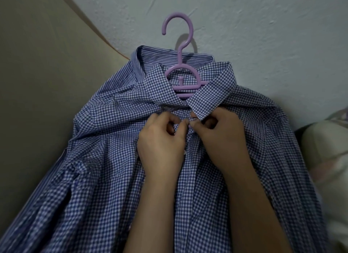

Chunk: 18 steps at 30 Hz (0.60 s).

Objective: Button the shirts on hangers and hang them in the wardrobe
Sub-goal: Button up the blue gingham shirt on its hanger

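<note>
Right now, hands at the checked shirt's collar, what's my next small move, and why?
Probably ease the top button through its hole: left hand and right hand both pinch the front edges of the checked shirt together just under its collar. The button itself is hidden.

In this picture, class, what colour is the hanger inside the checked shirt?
Lilac purple: the hanger, seen in the head view, its hook above the checked shirt collar.

In front of you: pale blue-grey rough surface [263, 26], bed or floor unclear. Striped shirt [120, 77] lies directly on it, by left edge where beige panel [37, 83] meets it. Checked shirt [105, 177] lies over striped shirt. Purple hanger [178, 45] hook rests on bare surface beyond collars. Pale crumpled bundle [323, 149] at right edge.
</note>
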Each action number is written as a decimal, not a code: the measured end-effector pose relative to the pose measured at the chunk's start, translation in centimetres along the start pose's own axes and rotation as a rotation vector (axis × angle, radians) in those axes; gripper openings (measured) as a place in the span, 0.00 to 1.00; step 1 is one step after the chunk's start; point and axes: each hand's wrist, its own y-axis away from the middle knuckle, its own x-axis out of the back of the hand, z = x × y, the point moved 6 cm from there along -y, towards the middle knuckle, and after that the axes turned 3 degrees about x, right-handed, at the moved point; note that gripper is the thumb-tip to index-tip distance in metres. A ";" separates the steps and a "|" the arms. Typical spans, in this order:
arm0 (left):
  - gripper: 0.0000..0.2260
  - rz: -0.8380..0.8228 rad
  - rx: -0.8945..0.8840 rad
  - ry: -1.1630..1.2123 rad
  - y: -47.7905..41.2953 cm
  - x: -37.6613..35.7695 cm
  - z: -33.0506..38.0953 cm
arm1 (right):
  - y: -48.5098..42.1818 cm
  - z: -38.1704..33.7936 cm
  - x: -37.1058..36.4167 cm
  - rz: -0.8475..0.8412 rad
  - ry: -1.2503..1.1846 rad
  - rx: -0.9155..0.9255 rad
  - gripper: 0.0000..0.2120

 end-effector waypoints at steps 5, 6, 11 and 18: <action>0.08 0.083 -0.047 0.051 0.0 0.6 0.1 | 0.0 0.1 0.7 0.051 -0.131 -0.020 0.07; 0.08 0.084 -0.066 0.099 0.0 0.9 0.3 | 0.0 0.1 0.7 0.053 -0.155 -0.014 0.08; 0.06 -0.023 -0.126 0.232 0.6 1.8 1.1 | 0.1 -0.4 0.4 -0.007 -0.419 -0.011 0.04; 0.03 -0.138 -0.128 0.186 1.3 1.7 0.6 | 0.5 -0.6 -0.6 -0.191 -0.576 -0.044 0.05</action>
